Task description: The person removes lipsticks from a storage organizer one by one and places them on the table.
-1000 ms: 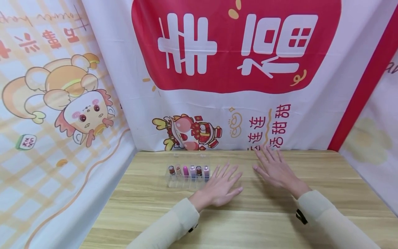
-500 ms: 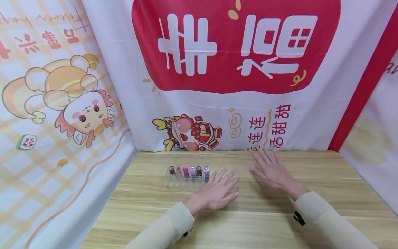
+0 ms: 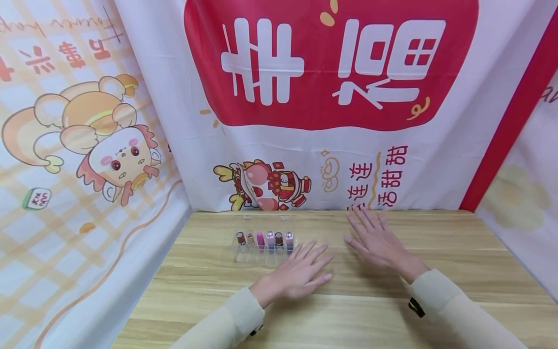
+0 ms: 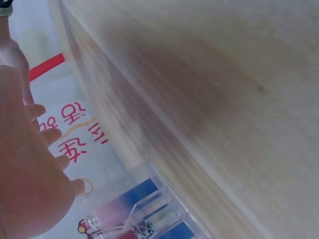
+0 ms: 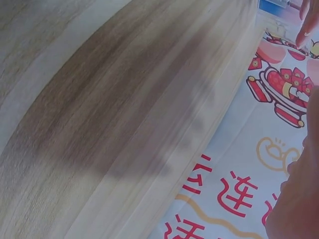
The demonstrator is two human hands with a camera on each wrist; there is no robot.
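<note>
A clear plastic organizer stands on the wooden table, with several lipsticks upright in a row of compartments. My left hand hovers palm down just right of and in front of it, fingers spread, holding nothing. In the left wrist view, that hand is at the left edge, with the organizer below right. My right hand hovers near the table's back edge, fingers spread and empty. The right wrist view catches this hand at its right edge, with its shadow on the wood.
The wood-grain table meets a white and red printed cloth at the back. Another patterned cloth hangs along the left, and a pale one along the right.
Both hands have drifted slightly left; the left one has also come a little nearer to the person. The organizer and lipsticks have stayed in place.
</note>
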